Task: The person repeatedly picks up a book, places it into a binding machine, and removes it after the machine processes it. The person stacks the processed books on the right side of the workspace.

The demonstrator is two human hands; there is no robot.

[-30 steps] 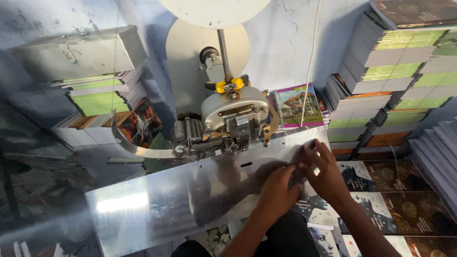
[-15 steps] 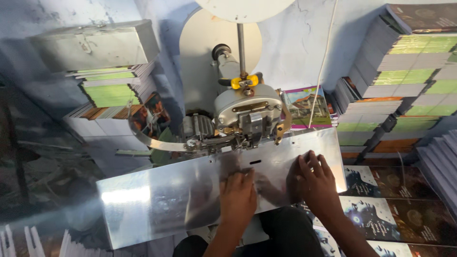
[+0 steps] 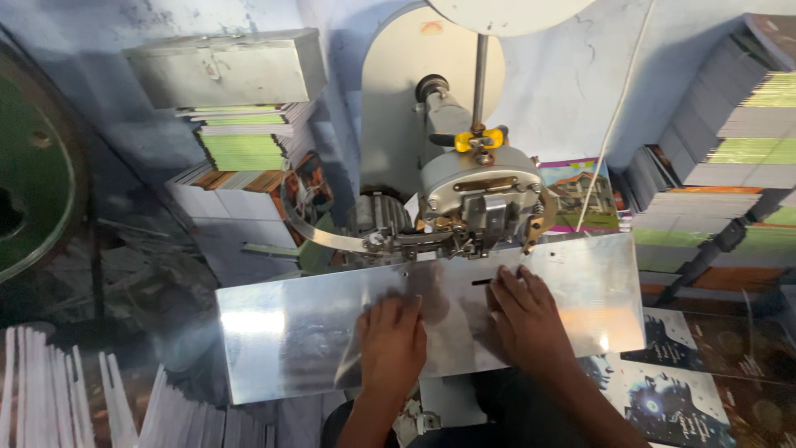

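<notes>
Single view only, head-worn camera. Looks steeply down and forward from above person's own arms. Close range: left hand (image 3: 391, 338) and right hand (image 3: 525, 319) enter from bottom edge, flat on shiny metal surface (image 3: 290, 332) filling middle of frame. Machine head (image 3: 481, 199) straight ahead, just past surface, centre frame; large disc behind it cut off at top edge. Book stacks (image 3: 240, 149) upper left and along right edge, against blue wall. Slight tilt: surface runs lower left to upper right. No second view, so no shared area.
</notes>
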